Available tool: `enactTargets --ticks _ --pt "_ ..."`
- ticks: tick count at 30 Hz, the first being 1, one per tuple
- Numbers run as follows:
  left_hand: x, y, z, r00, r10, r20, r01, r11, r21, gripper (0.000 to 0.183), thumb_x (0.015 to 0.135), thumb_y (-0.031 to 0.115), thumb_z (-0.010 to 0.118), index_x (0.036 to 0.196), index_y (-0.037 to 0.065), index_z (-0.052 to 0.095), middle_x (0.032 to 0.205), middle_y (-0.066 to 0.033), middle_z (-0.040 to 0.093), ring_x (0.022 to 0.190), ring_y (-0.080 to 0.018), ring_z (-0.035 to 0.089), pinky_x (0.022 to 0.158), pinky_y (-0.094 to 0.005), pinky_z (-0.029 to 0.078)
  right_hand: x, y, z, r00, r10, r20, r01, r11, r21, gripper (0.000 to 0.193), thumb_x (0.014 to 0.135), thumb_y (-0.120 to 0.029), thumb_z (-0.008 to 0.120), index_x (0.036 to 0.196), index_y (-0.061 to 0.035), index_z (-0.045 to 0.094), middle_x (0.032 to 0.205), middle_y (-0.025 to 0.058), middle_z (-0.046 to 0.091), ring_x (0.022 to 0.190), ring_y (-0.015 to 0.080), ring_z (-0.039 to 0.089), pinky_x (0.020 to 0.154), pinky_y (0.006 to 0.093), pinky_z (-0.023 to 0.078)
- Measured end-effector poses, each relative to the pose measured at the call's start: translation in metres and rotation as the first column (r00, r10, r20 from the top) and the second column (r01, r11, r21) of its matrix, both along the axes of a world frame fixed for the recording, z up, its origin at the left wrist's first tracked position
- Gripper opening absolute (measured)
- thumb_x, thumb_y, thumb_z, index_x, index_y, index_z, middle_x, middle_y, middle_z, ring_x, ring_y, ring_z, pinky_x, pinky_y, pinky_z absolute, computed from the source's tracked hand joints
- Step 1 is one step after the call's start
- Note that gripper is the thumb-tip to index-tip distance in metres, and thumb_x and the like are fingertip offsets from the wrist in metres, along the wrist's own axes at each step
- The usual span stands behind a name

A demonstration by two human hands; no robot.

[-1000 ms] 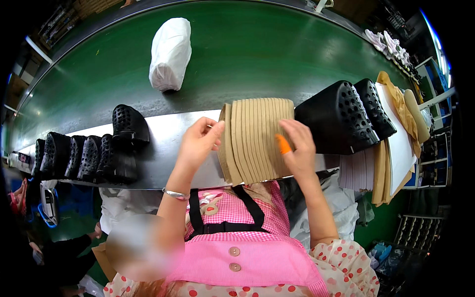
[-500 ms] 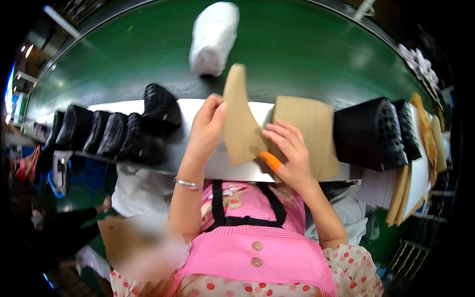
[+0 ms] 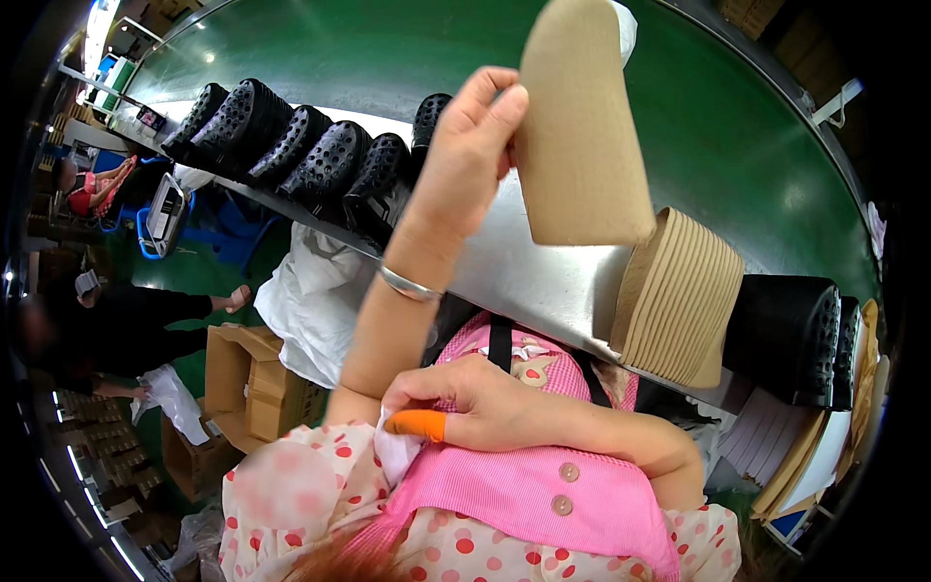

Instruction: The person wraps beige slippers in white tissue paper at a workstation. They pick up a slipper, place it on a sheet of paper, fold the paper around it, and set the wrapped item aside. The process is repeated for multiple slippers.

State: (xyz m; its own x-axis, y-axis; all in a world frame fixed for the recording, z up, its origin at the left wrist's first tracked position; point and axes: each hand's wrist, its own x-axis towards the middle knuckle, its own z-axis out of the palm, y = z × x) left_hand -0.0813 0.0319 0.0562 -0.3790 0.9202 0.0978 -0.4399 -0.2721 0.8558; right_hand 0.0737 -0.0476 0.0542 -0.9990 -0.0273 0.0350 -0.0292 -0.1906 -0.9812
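My left hand (image 3: 473,145) is raised over the bench, its thumb and fingers pinching the edge of a flat tan insole-shaped board (image 3: 582,136). That board is rounded at the top and cut straight at the lower end. Across my chest lies my right hand (image 3: 475,403), with an orange finger cover (image 3: 415,424) on one digit. Its fingers are closed on a soft white piece of cloth or paper (image 3: 396,454), partly hidden by the hand. A stack of similar tan boards (image 3: 684,301) stands on the metal bench ledge (image 3: 524,281), below and right of the held board.
Several black perforated clogs (image 3: 325,160) line the ledge at left, with more black clogs (image 3: 790,335) at right. A green work surface (image 3: 330,58) extends behind. At lower left are a white sack (image 3: 315,291), an open carton (image 3: 257,383) and another person (image 3: 126,325).
My left hand has lifted the tan board up and to the right. My right hand has left the board and stack and come to my chest, onto the white piece. The view has turned.
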Motion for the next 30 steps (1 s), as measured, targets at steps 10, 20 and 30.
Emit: enactTargets --ticks 10,20,30 --pt "-0.108 -0.054 0.1 0.987 -0.057 0.15 0.036 0.99 0.139 0.024 0.095 0.013 0.056 0.117 0.002 0.055 0.09 -0.0064 0.062 0.078 -0.0151 0.058 0.066 -0.0304 0.05 0.037 0.103 -0.016 0.369 -0.929 -0.037 0.929 0.368 0.035 0.007 0.097 -0.006 0.051 0.103 -0.0056 0.055 0.075 -0.0051 0.05 0.063 0.002 0.042 0.053 0.0196 0.034" --pt "-0.002 -0.043 0.015 0.804 -0.551 0.222 0.594 0.752 -0.285 0.058 0.094 0.019 0.061 0.144 0.002 0.037 0.088 -0.0024 0.064 0.079 -0.0066 0.059 0.066 -0.0209 0.05 0.03 0.141 0.001 0.489 -0.866 -0.103 0.869 0.472 0.149 0.009 0.095 -0.008 0.058 0.102 -0.0028 0.06 0.074 -0.0044 0.057 0.067 0.001 0.045 0.057 0.0188 0.037" --pt "-0.049 -0.061 -0.02 0.823 -0.446 0.352 0.532 0.823 -0.201 0.025 0.098 0.024 0.054 0.114 0.006 0.057 0.08 0.0005 0.059 0.06 -0.0062 0.055 0.047 -0.0206 0.047 0.062 0.142 -0.03 0.824 -0.565 0.041 0.438 0.681 0.587 0.055 0.085 -0.031 0.072 0.133 -0.0107 0.055 0.114 0.0103 0.067 0.098 0.0225 0.063 0.088 0.0346 0.048"
